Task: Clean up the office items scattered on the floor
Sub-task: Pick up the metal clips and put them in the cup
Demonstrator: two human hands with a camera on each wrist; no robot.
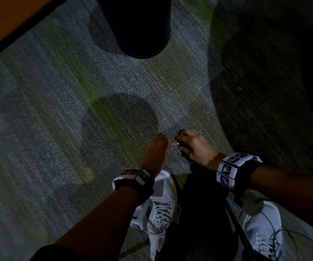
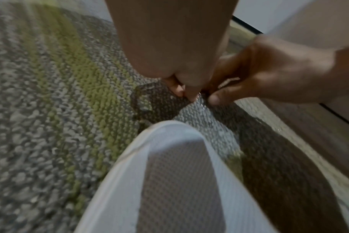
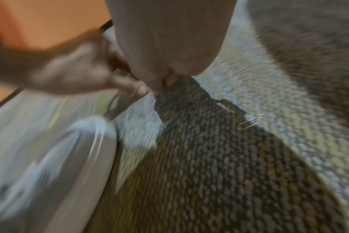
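Low over the grey-green carpet [image 1: 61, 110], my two hands meet just ahead of my shoes. My left hand [image 1: 159, 147] has its fingers curled round a small bunch of silver paper clips [image 1: 175, 145]. My right hand [image 1: 190, 143] pinches at the same bunch from the right. The left wrist view shows the right hand's thumb [image 2: 215, 98] close against my left fingertips [image 2: 189, 94]. Loose paper clips lie on the carpet further right, one [image 1: 238, 88] in shadow and one [image 1: 207, 113] nearer. In the right wrist view a paper clip [image 3: 250, 122] lies on the carpet.
A black round bin [image 1: 138, 25] stands on the carpet straight ahead. An orange desk panel [image 1: 5, 21] crosses the top left corner. My white sneakers [image 1: 161, 204] [image 1: 261, 227] are directly under my wrists. The right side is in deep shadow.
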